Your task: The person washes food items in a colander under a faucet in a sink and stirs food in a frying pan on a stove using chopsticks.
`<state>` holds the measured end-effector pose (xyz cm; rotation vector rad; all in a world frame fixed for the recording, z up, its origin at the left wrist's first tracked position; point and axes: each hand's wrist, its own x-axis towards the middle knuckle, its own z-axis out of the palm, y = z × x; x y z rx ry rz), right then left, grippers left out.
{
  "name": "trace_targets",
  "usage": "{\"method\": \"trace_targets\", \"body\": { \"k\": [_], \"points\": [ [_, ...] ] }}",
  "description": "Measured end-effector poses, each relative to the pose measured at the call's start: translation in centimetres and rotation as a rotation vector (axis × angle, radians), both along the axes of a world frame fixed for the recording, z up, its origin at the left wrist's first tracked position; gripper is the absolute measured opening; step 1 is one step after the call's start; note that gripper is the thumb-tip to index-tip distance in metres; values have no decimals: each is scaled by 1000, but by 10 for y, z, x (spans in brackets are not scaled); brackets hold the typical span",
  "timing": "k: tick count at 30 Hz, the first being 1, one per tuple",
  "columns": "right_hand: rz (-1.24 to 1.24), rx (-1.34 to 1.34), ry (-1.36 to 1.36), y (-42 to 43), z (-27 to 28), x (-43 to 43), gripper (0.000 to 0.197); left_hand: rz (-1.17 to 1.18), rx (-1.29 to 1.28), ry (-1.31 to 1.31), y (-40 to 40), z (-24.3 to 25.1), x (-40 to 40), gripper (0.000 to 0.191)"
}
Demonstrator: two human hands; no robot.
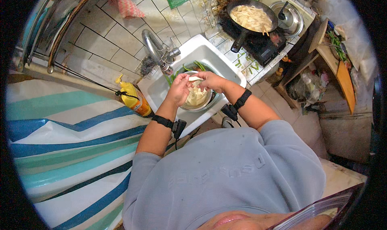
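Note:
Above the sink, my left hand (179, 89) and my right hand (212, 81) pinch a pale strip of food (195, 78) between them, one at each end. Just below sits a round bowl (197, 109) with more pale pieces (196, 97) in it, partly covered by my hands. This bowl rests in or on a larger basin (215, 70), where green vegetable stalks (198, 64) show at the far side. Both stand in the white sink (208, 47). What the pale food is, I cannot tell.
A chrome faucet (152, 47) overhangs the sink's left rim, beside a yellow pump bottle (133, 95). At upper right, a wok (273, 14) of pale strips (251, 18) sits on a black cooker (269, 53). Green scraps (252, 67) lie near it. A lid (297, 20) is behind.

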<state>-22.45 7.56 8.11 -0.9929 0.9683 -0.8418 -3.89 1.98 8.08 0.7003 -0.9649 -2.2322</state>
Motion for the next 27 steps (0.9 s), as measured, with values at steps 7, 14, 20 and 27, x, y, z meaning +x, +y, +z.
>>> {"method": "trace_targets", "body": {
  "k": [7, 14, 20, 27],
  "points": [
    [-181, 43, -271, 0, -3, -6, 27, 61, 19, -16, -2, 6, -4, 9],
    [-277, 36, -462, -1, 8, -9, 25, 5, -13, -68, 2, 6, -13, 18],
    [-283, 10, -371, -5, 4, -8, 19, -69, -214, -224, 2, 4, -18, 21],
    [-238, -75, -230, -5, 9, -4, 20, -48, -260, -314, 2, 0, -17, 16]
  ]
}}
